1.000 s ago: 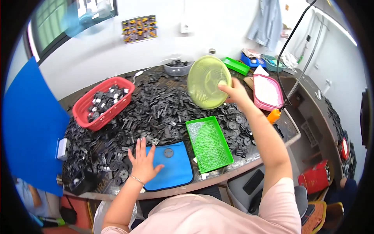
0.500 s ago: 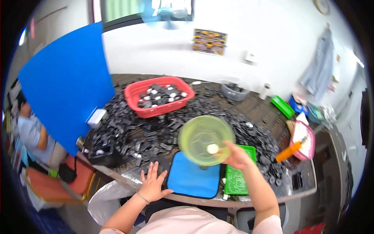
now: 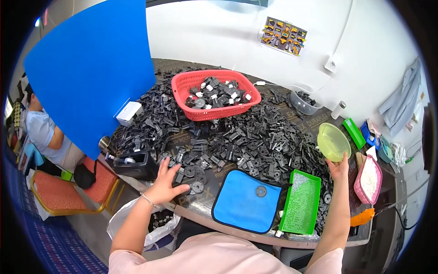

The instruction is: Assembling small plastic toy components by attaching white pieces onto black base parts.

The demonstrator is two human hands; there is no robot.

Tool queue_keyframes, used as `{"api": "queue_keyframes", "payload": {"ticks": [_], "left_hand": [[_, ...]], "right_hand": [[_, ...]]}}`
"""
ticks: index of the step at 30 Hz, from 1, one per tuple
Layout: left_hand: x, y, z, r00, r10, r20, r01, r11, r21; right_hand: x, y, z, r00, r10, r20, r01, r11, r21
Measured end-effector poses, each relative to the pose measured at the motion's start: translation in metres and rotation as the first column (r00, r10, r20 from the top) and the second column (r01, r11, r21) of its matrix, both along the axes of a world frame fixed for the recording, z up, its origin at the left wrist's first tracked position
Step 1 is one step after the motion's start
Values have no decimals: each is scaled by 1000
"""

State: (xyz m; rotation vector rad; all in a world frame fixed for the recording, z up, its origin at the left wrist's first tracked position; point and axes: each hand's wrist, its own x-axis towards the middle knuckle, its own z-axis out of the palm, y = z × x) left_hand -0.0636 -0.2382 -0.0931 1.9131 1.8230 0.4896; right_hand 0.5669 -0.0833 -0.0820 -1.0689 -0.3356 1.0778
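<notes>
The right hand (image 3: 338,168) was raised at the far right of the table (image 3: 214,218), fingers closed on the lower rim of a translucent yellow-green plastic bowl (image 3: 333,141), which it held tilted, mouth turned toward the camera, above the black plastic parts (image 3: 237,137) heaped across the tabletop. The bowl looked thin-walled and light, stiff enough to keep its shape when pinched at one edge, though smooth plastic of that kind would probably slip in a loose grasp; the rim, where the hand had it, seemed the sound place to take it, thumb inside and fingers outside, or a flat palm under the base once it carried a load. The left hand (image 3: 167,182) lay open with fingers spread, resting on loose black parts at the near-left edge, holding nothing, just beside a round black disc (image 3: 197,187). Between the hands lay a blue pad (image 3: 244,205) with one small disc on it, and touching its right side a green rectangular tray (image 3: 301,202). A red mesh basket (image 3: 214,93) holding more black parts sat at the far side, a black tape dispenser (image 3: 132,164) near the left corner, a pink basket of white pieces (image 3: 368,180) to the right, and a large blue board (image 3: 91,64) stood at the left.
</notes>
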Motion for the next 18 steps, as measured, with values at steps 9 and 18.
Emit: {"api": "queue_keyframes", "payload": {"ticks": [9, 18], "left_hand": [[-17, 156, 42, 117, 399, 909, -177, 909, -376], [-32, 257, 26, 18, 472, 881, -140, 874, -465]], "right_hand": [[-4, 8, -14, 999, 4, -37, -7, 997, -78], [-51, 47, 22, 994, 33, -105, -23, 994, 103]]}}
